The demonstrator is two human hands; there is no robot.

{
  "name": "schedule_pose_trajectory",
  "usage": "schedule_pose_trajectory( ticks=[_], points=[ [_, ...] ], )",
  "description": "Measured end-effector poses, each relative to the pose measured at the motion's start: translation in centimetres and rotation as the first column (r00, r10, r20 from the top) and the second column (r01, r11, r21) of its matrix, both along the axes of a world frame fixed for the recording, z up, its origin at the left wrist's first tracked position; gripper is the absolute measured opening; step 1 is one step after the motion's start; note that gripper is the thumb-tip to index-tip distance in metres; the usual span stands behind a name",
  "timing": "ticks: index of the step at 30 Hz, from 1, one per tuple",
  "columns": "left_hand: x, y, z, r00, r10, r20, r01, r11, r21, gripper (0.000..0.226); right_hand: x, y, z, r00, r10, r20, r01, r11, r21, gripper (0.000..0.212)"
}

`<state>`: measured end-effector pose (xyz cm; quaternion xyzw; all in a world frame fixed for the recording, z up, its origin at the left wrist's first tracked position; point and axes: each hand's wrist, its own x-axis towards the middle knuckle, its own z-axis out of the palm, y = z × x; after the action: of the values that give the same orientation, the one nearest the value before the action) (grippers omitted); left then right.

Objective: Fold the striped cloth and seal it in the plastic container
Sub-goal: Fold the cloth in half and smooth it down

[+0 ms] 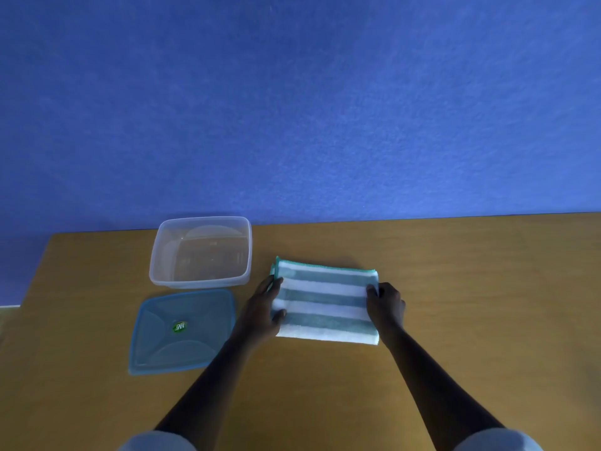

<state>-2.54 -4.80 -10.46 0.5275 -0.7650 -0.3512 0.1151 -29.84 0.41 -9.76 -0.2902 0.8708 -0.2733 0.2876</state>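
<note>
The striped cloth (325, 302), teal and white with a green hem, lies folded into a rectangle on the wooden table (455, 288). My left hand (263, 309) grips its left edge, thumb on top and fingers over the border. My right hand (385, 304) pinches the right edge near the far corner. To the left of the cloth stands the clear plastic container (201, 252), open and empty. Its blue translucent lid (183, 330), with a small green sticker, lies flat on the table in front of it.
A blue wall (292, 109) rises right behind the table's far edge. The table's left edge runs diagonally past the lid. Bare wood stretches to the right of the cloth.
</note>
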Motion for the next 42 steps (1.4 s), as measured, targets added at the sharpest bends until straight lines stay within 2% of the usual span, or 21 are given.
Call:
schedule_pose_trajectory(
  ticks=[7,11,15,18,21,23,26,29,34,42],
  points=[
    [0.2,0.0,-0.7,0.998,-0.011,0.059,0.010,1.000,0.019,0.082,0.2,-0.3,-0.1,0.997,0.060,-0.046,-0.058,0.997,0.041,0.020],
    [0.1,-0.1,-1.1,0.996,-0.009,0.089,0.007,0.999,0.033,0.085,0.1,-0.2,0.0,0.995,0.089,-0.054,-0.086,0.995,0.054,0.024],
    [-0.1,0.1,-0.8,0.996,0.014,0.086,-0.017,1.000,0.026,0.080,-0.2,-0.7,0.6,0.989,0.136,-0.055,-0.130,0.986,0.102,0.032],
    [-0.1,0.6,0.3,0.995,0.079,0.061,-0.080,0.997,0.006,0.070,-0.5,-0.5,1.7,0.974,0.162,-0.161,-0.149,0.985,0.092,0.042],
    [-0.7,2.4,1.2,0.986,0.145,0.088,-0.130,0.978,-0.163,0.053,-0.3,0.3,2.5,0.874,0.305,-0.378,-0.317,0.948,0.033,0.038],
    [-1.9,4.2,1.4,0.990,0.117,0.074,-0.094,0.960,-0.265,0.044,0.3,0.1,2.6,0.768,0.452,-0.453,-0.499,0.866,0.018,0.031],
    [-4.2,6.8,1.8,0.992,-0.046,0.118,0.072,0.971,-0.230,0.045,1.6,-0.7,2.5,0.642,0.641,-0.421,-0.678,0.731,0.077,0.033],
    [-6.1,8.5,1.3,0.964,-0.164,0.211,0.199,0.967,-0.156,0.053,2.3,-1.1,2.0,0.568,0.732,-0.376,-0.722,0.662,0.200,0.042],
    [-5.8,8.8,1.0,0.929,-0.202,0.312,0.232,0.970,-0.064,0.054,2.3,-0.5,1.7,0.615,0.721,-0.321,-0.661,0.692,0.289,0.046],
    [-3.9,5.7,1.1,0.894,-0.176,0.413,0.239,0.965,-0.106,0.051,2.4,2.8,2.6,0.647,0.688,-0.328,-0.574,0.723,0.386,0.031]
  ],
)
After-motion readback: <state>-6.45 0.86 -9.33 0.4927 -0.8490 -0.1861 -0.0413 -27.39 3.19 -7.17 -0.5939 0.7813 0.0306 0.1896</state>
